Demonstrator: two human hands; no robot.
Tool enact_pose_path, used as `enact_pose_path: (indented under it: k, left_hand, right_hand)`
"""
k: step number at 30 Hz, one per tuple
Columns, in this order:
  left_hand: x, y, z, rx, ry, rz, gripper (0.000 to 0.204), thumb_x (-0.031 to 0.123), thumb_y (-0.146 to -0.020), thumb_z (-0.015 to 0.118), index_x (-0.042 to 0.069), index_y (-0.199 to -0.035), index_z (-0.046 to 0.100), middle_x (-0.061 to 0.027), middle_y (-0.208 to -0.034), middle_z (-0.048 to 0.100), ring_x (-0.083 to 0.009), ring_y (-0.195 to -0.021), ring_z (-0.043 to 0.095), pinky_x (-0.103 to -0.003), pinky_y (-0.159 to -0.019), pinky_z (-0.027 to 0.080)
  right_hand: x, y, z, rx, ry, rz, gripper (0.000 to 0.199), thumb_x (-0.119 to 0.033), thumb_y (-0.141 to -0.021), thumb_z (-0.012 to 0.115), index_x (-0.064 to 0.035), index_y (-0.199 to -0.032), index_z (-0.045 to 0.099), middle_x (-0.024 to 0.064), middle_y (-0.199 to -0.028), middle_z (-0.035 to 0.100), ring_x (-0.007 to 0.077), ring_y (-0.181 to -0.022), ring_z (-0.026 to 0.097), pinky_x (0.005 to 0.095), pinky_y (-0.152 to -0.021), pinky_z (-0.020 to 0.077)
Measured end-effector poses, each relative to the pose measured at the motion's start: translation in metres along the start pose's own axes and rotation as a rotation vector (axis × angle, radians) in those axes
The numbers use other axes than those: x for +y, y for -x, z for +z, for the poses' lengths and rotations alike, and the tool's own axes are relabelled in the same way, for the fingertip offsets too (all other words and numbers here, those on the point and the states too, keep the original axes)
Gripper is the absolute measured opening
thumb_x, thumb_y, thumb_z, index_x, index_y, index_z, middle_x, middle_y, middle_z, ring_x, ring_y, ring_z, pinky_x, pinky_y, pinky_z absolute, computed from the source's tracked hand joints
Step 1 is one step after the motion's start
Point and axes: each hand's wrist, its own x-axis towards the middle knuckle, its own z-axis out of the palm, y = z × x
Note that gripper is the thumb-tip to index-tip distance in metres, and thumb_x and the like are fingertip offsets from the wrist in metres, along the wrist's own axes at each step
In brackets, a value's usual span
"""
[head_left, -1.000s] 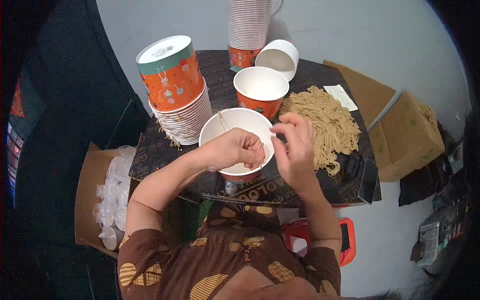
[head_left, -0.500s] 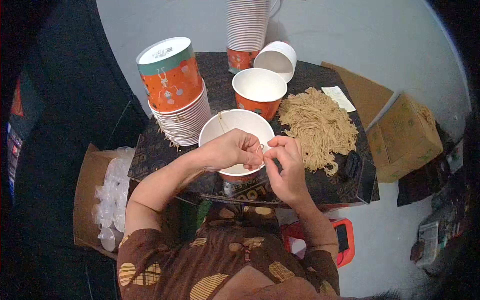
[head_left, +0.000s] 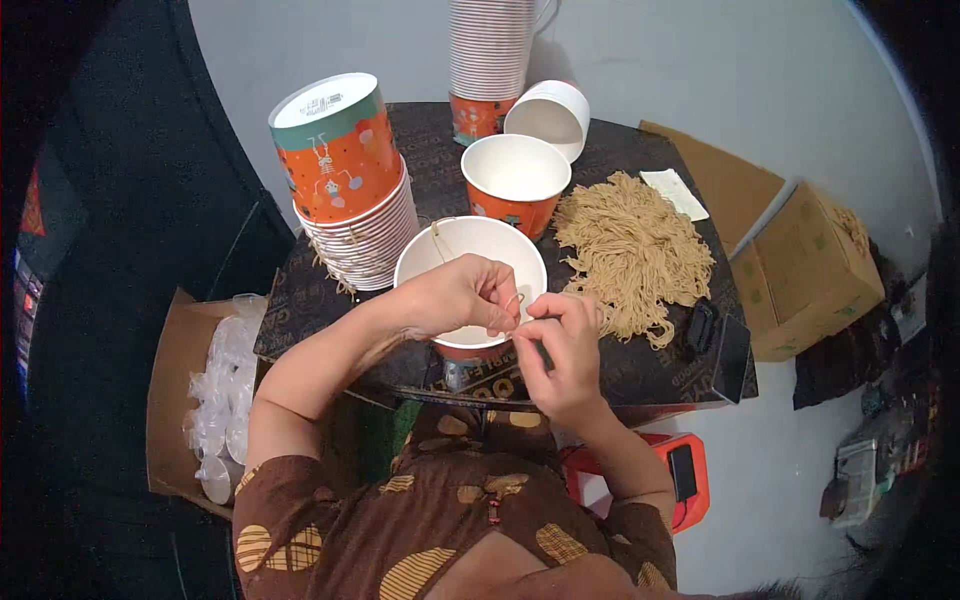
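Right hand [head_left: 563, 355] lowered, cord [head_left: 520, 296] looping upward, bucket [head_left: 478, 233] upright

From afar, I look down on a black desk [head_left: 435, 150] with printed lettering across its top, set close to a plain, pale grey wall [head_left: 690, 60]. On the left, a dark, nearly black surface [head_left: 130, 220] fills that side of the room; I cannot tell whether it is panel or cloth. To the right of the desk, I see a brown cardboard sheet [head_left: 720, 185] and a cardboard box [head_left: 820, 280]. The floor [head_left: 750, 500] below is pale. Soft light brightens the wall, while the far right edge sinks into shadow.
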Motion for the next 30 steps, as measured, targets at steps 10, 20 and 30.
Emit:
enact_pose_path:
  k: [10, 20, 30]
  left_hand:
    - [-0.003, 0.016, 0.008, 0.049, -0.213, 0.123, 0.008, -0.003, -0.086, 0.067, 0.001, -0.088, 0.06, -0.0021, -0.082, 0.065, -0.0081, -0.077, 0.06, -0.026, -0.068, 0.049]
    - [-0.024, 0.037, 0.027, 0.371, -0.998, 0.674, 0.029, -0.005, -0.076, 0.069, 0.0, -0.1, 0.054, -0.0152, -0.083, 0.056, -0.0364, -0.076, 0.06, -0.044, -0.063, 0.048]
    - [-0.036, 0.054, 0.037, 0.58, -1.125, 0.735, 0.027, -0.003, -0.075, 0.068, -0.003, -0.1, 0.058, -0.014, -0.082, 0.055, -0.0308, -0.072, 0.06, -0.04, -0.06, 0.05]
  right_hand:
    - [0.005, -0.016, -0.003, -0.101, -0.06, 0.108, 0.028, -0.005, -0.077, 0.069, -0.0065, -0.103, 0.061, 0.0069, -0.114, 0.062, 0.0287, -0.109, 0.053, 0.0432, -0.095, 0.0338]
    - [-0.001, -0.011, -0.006, -0.132, -0.048, 0.007, 0.018, -0.005, -0.076, 0.07, -0.0106, -0.089, 0.059, 0.0003, -0.094, 0.065, 0.0233, -0.097, 0.057, 0.0398, -0.089, 0.0332]
    - [-0.022, -0.01, -0.009, -0.168, -0.043, -0.059, 0.02, -0.005, -0.073, 0.07, -0.0101, -0.088, 0.058, 0.001, -0.095, 0.064, 0.024, -0.094, 0.056, 0.041, -0.087, 0.0334]
